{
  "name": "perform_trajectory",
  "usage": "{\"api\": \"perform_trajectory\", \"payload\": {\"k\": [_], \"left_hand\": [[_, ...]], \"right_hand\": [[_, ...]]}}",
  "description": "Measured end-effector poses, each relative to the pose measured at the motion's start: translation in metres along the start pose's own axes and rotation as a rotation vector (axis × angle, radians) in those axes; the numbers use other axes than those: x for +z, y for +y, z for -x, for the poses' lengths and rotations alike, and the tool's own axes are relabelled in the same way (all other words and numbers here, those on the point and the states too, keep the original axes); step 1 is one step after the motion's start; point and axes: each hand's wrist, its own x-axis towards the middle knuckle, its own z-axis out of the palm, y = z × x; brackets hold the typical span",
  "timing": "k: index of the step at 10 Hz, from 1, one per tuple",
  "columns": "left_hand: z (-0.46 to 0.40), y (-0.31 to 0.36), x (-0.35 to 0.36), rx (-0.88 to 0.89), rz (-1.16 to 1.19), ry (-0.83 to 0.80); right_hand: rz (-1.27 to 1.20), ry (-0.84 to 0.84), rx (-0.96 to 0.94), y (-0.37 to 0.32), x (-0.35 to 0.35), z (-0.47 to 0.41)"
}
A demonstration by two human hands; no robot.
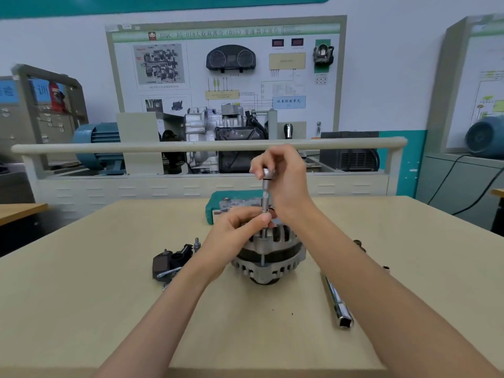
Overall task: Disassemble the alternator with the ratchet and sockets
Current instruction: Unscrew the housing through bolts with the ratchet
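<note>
The silver alternator (268, 257) stands on the beige table (109, 296), its vented housing facing me. A slim extension bar with a socket (265, 199) stands upright on the alternator's top. My right hand (283, 175) grips the bar's upper end, where the ratchet head shows between the fingers. My left hand (240, 223) pinches the lower end of the bar just above the housing. A long through-bolt (262, 259) runs down the alternator's side.
A chrome extension bar (336, 302) lies on the table right of the alternator. Removed black parts and bolts (171, 261) sit to the left. A green socket case (218, 205) lies behind the alternator. Small sockets (360, 244) rest at far right. A training bench stands beyond.
</note>
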Motion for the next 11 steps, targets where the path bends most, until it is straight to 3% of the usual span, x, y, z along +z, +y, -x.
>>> {"api": "perform_trajectory", "payload": {"k": [1, 2, 3, 4, 5, 7, 8, 9, 10, 11], "left_hand": [[-0.001, -0.003, -0.001, 0.013, 0.016, 0.034], [-0.001, -0.008, -0.001, 0.004, -0.003, 0.063], [0.0, -0.008, -0.001, -0.018, 0.002, 0.092], [-0.002, -0.006, -0.001, 0.021, 0.027, 0.016], [-0.001, -0.004, -0.002, 0.03, 0.04, 0.0], [-0.001, -0.005, -0.005, -0.034, 0.011, 0.002], [0.0, 0.0, -0.005, -0.036, 0.028, -0.002], [-0.001, -0.003, -0.004, -0.002, 0.033, 0.011], [0.0, -0.006, 0.0, 0.034, 0.03, 0.027], [0.004, -0.006, -0.001, 0.025, 0.063, 0.001]], "right_hand": [[0.6, 0.008, -0.259, 0.001, 0.005, 0.017], [1.932, 0.187, -0.532, 0.016, 0.011, 0.042], [2.043, 0.146, -0.438, 0.005, 0.021, 0.038], [1.884, -0.028, -0.464, -0.009, 0.005, 0.003], [1.81, -0.161, -0.364, -0.009, -0.009, -0.018], [1.518, -0.385, -0.385, 0.004, 0.004, -0.031], [1.426, -0.345, -0.328, 0.004, 0.0, -0.028], [1.56, -0.112, -0.4, 0.003, -0.004, -0.009], [1.882, 0.111, -0.479, 0.001, -0.004, 0.01], [2.038, 0.26, -0.469, 0.0, 0.006, 0.025]]}}
